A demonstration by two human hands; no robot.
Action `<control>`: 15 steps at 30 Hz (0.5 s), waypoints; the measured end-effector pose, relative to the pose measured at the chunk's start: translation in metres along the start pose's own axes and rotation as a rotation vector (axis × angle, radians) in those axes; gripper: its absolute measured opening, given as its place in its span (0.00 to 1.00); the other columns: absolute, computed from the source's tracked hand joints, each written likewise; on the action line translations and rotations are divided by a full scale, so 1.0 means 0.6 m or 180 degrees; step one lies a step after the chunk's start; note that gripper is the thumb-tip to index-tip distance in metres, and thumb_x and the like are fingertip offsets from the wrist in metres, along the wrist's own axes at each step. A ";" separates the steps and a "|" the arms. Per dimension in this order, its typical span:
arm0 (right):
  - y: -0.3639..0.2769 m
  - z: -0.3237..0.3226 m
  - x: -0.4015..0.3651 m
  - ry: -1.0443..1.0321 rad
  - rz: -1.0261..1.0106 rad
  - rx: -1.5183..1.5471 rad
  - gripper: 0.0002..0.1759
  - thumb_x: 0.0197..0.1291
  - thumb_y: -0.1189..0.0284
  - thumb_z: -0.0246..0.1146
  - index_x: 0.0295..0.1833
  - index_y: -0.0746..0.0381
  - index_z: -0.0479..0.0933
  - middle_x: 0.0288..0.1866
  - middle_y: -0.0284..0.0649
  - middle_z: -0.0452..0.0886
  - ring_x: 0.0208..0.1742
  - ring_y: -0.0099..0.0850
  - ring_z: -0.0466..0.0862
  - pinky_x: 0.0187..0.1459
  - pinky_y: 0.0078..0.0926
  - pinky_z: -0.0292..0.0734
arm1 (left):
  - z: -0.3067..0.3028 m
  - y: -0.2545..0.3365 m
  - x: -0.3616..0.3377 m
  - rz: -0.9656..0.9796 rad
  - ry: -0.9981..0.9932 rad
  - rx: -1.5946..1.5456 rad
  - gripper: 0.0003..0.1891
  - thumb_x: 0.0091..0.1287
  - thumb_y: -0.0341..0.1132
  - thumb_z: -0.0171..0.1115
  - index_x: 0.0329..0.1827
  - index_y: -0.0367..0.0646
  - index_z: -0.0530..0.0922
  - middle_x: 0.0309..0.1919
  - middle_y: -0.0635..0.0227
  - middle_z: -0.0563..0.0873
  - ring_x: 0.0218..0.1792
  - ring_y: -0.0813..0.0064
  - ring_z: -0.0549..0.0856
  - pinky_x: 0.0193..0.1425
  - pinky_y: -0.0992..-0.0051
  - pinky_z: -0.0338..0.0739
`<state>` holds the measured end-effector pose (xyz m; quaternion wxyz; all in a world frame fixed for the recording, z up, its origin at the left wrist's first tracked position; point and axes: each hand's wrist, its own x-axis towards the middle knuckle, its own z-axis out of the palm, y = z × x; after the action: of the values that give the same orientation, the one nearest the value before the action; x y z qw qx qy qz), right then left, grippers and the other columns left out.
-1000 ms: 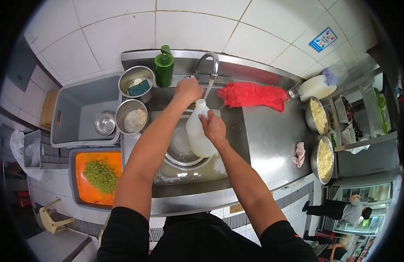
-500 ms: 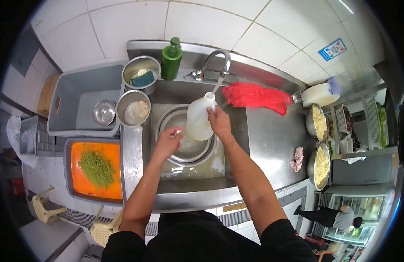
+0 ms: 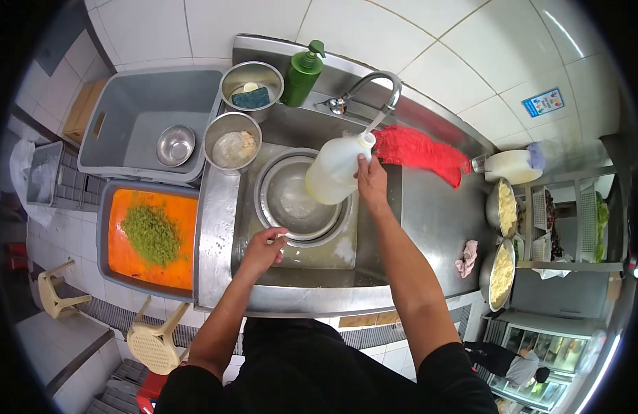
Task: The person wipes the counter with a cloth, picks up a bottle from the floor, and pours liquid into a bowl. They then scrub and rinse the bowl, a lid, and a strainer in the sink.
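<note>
My right hand [image 3: 372, 182] grips a translucent white plastic jug [image 3: 331, 168] near its neck. The jug tilts over the sink [image 3: 298, 269], with its uncapped mouth close to the faucet [image 3: 384, 86]; a thin water stream runs down beside or into that mouth. Some pale liquid shows in the jug's lower part. Below it, nested round metal bowls [image 3: 263, 186] stand in the sink with water in them. My left hand [image 3: 265, 251] is closed near the bowls' front rim, pinching a small white piece that looks like a cap [image 3: 283, 236].
Behind the sink stands a green pump bottle [image 3: 302, 74]. Left are two metal bowls [image 3: 232, 141] [image 3: 252, 77], a grey tub [image 3: 150, 90] and a tray of orange liquid with chopped greens [image 3: 152, 236]. Right lie a red net [image 3: 422, 153], a pink cloth [image 3: 466, 259] and filled bowls [image 3: 500, 274].
The jug has tilted further, its mouth leaning right under the faucet. My left hand has drawn back toward the sink's front edge. The whole view has shifted slightly.
</note>
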<state>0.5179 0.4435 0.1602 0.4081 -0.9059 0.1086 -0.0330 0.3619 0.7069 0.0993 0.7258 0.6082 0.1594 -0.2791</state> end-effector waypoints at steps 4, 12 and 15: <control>-0.003 0.004 0.008 -0.0014 -0.0393 -0.0905 0.23 0.72 0.54 0.51 0.40 0.67 0.72 0.35 0.62 0.80 0.40 0.62 0.79 0.41 0.51 0.73 | -0.008 -0.003 0.014 0.0181 -0.0024 0.0020 0.14 0.68 0.32 0.63 0.55 0.40 0.81 0.31 0.72 0.78 0.21 0.83 0.78 0.23 0.81 0.76; 0.010 0.007 0.000 0.0591 -0.0311 -0.0334 0.24 0.72 0.53 0.50 0.42 0.66 0.74 0.32 0.60 0.80 0.39 0.61 0.80 0.41 0.50 0.74 | -0.016 0.001 0.008 0.0254 -0.0047 0.0096 0.13 0.69 0.31 0.61 0.55 0.41 0.81 0.30 0.74 0.77 0.23 0.84 0.79 0.26 0.81 0.76; 0.023 0.011 0.007 0.0316 -0.0251 -0.0186 0.24 0.72 0.53 0.51 0.40 0.66 0.74 0.30 0.60 0.80 0.37 0.61 0.81 0.38 0.51 0.73 | -0.021 -0.010 0.005 0.0235 -0.0011 0.0048 0.14 0.68 0.32 0.63 0.55 0.39 0.81 0.31 0.72 0.77 0.21 0.83 0.78 0.23 0.80 0.75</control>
<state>0.5205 0.4382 0.1454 0.3740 -0.9182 0.0938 -0.0907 0.3622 0.7179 0.0899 0.7313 0.6187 0.1335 -0.2543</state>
